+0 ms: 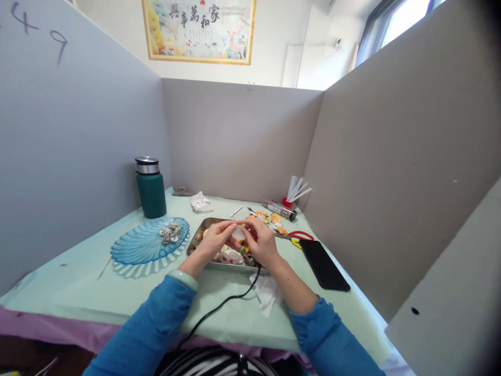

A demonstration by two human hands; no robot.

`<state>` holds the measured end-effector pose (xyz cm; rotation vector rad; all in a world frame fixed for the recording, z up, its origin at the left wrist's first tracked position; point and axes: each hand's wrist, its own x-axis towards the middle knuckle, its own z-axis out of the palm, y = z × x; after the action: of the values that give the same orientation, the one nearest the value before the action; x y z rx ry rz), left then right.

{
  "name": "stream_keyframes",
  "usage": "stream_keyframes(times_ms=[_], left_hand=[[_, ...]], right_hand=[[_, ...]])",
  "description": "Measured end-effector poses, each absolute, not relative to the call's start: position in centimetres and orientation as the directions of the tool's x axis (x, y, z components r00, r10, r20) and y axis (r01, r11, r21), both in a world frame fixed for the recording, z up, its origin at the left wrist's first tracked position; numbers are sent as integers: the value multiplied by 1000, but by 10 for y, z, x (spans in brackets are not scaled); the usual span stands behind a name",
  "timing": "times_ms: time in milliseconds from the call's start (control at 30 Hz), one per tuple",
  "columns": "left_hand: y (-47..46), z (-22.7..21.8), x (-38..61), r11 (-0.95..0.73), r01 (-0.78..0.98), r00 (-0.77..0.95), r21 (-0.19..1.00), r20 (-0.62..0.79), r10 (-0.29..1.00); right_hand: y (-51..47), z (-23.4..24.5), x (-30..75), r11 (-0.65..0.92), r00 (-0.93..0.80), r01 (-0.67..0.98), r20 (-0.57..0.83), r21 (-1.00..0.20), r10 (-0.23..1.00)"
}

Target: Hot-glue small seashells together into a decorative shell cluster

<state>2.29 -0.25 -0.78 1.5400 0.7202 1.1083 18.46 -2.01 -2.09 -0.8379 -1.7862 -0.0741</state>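
The left hand (218, 239) and the right hand (261, 243) meet at the middle of the table, fingers bent inward and nearly closed, pinching a small white piece (238, 233) between their tips; what exactly it is cannot be told, as the fingers partly cover it. The piece is held just above a metal tray (229, 267), which contains a jumble of small white, orange and green bits. A pale bangle (183, 279) circles the left wrist, and both forearms wear blue sleeves (162, 308).

Just in front of the tray, on the person's side, lies a crumpled tissue (267, 295), with a black cable (225, 300) curving beside it. Beyond the tray's far right corner are scattered colourful pieces (276, 218), a clear tube (279, 209) on its side and a red cup (287, 202) of white sticks (294, 188). Scissors (301, 236) with red and yellow handles lie right of the tray, near a black phone (325, 266).

To the left, a blue scalloped plate (133, 245) bears a small cluster of bits (169, 233). A green bottle (151, 194) stands upright behind it, and a crumpled white wad (201, 202) rests toward the back partition (238, 141).
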Motion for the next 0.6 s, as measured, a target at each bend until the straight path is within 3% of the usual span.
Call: stream_keyframes(times_ms=[600], left_hand=[[-2,-7,24,-332,-232,293,914,391,873]], right_hand=[[-20,-18,185,751,-147,579,865,-318,480]])
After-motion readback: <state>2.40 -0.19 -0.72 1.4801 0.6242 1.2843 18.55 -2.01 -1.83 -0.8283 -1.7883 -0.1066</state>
